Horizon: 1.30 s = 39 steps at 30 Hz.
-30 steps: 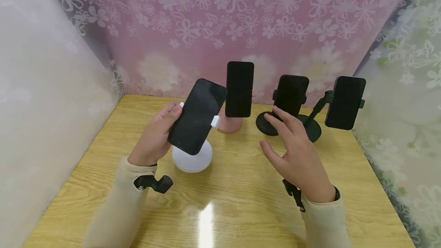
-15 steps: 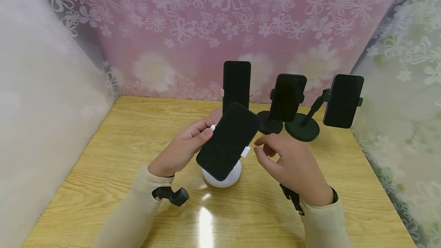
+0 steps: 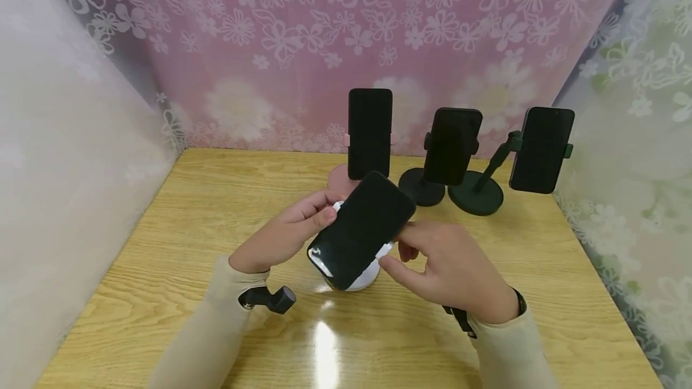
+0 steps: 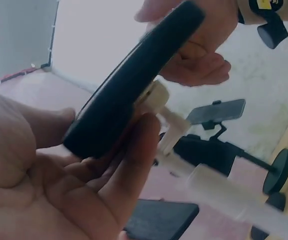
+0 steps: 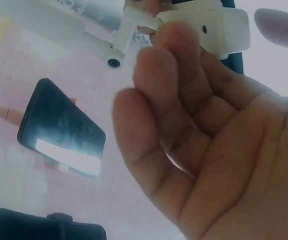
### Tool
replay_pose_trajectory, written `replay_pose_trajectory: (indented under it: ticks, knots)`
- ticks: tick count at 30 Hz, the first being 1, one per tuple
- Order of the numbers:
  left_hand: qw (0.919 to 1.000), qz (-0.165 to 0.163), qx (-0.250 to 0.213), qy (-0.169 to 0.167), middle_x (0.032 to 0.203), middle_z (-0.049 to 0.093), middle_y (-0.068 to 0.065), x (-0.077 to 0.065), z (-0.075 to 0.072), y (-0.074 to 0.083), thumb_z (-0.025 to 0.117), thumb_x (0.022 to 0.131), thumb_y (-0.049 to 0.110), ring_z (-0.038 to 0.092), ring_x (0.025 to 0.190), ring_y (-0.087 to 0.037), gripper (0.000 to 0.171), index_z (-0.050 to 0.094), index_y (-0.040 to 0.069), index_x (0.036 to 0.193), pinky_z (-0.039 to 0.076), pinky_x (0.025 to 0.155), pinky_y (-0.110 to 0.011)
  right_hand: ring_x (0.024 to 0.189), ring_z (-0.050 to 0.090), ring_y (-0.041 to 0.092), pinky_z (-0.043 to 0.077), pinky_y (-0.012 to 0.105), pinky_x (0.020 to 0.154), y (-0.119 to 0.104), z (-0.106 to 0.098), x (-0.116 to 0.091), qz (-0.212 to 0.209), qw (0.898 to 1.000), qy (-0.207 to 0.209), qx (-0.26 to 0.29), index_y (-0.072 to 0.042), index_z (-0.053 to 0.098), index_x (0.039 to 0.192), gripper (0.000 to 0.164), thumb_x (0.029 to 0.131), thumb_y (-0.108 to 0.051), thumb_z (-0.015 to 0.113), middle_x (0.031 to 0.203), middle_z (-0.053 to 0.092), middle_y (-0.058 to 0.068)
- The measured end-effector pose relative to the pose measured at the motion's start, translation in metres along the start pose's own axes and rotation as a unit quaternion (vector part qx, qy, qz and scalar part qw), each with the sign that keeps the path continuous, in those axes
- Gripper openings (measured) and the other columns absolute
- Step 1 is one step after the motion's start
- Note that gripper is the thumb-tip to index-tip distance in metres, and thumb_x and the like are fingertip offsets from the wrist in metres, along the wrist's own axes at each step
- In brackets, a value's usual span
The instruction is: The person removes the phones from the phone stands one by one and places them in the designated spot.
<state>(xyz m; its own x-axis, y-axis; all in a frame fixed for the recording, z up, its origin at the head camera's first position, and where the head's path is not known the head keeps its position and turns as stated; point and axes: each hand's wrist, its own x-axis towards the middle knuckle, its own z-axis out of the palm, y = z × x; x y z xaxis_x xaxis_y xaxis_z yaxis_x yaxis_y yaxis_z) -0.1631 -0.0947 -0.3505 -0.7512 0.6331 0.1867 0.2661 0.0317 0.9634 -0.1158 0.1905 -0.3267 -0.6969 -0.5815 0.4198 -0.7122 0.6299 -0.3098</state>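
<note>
A black phone [image 3: 362, 230] sits tilted in the clamp of a white phone stand [image 3: 363, 280], whose round base shows partly below it. My left hand [image 3: 286, 233] grips the left side of the clamp and phone, thumb at the front edge, fingers behind. At the right side, my right hand [image 3: 451, 269] has its thumb tip by the white clamp end and its index finger reaching behind the phone. In the right wrist view, the loosely bent fingers [image 5: 156, 75] lie near the back of the clamp [image 5: 229, 30], with the thumb apart from it; contact is hard to tell.
Behind stand a pink phone stand [image 3: 342, 177], a black one [image 3: 421, 188] and a dark green one [image 3: 476, 194], each bearing a black phone. They stand on a wood-grain table [image 3: 216, 197] between floral cloth walls.
My left hand has moved the white stand and phone right and nearer to me. My right hand has come down and left to the phone's right edge, its fingers bending from spread.
</note>
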Motion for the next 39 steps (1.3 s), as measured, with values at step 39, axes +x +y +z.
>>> replay_pose_trajectory:
  ticks: [39]
  knots:
    - [0.9222,0.081,0.34,0.166,0.108,0.076,0.013,-0.017,-0.001,0.026,0.074,0.097,0.023,0.065,0.084,-0.001,0.024,0.078,0.022,0.121,0.055,0.071,-0.028,0.053,0.039,-0.003,0.037,0.021,0.049,-0.023,0.016,0.009,0.034,0.998,0.057,0.005,-0.023,0.062,0.068,0.033,0.094,-0.038,0.077,0.059,0.045,-0.018]
